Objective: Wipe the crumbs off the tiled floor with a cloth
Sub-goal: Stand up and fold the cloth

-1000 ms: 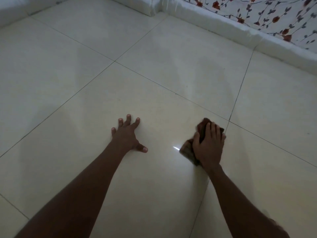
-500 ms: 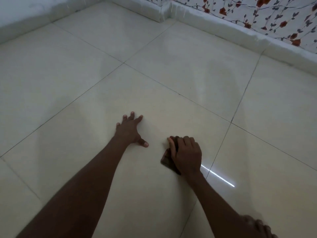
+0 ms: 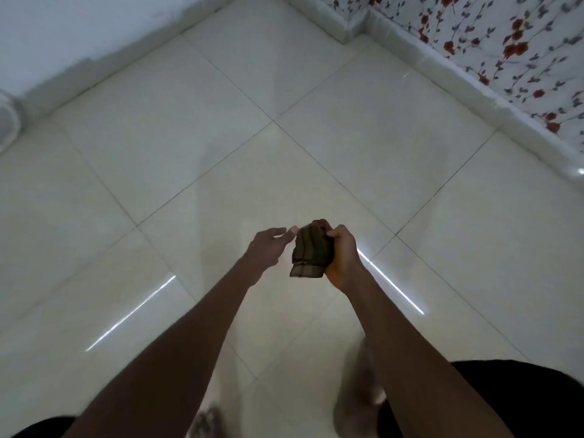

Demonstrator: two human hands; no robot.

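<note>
**Cloth held up, off the floor**

While the right hand [image 3: 343, 257] grips the bunched cloth [image 3: 311, 252] above the floor [image 3: 379, 137], the left hand [image 3: 268, 246] sits just beside it — fingers loosely extended, one fingertip at the cloth's top edge, holding nothing. Bare feet below — blurred.

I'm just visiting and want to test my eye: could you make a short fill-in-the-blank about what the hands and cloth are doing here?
1. The cloth is gripped by the ____ hand.
2. The left hand has its fingers ____, beside the cloth.
3. The cloth is held ____ the floor, not pressed on it.
4. The wall at upper right has a ____ pattern.

Missing words: right; open; above; floral
</note>
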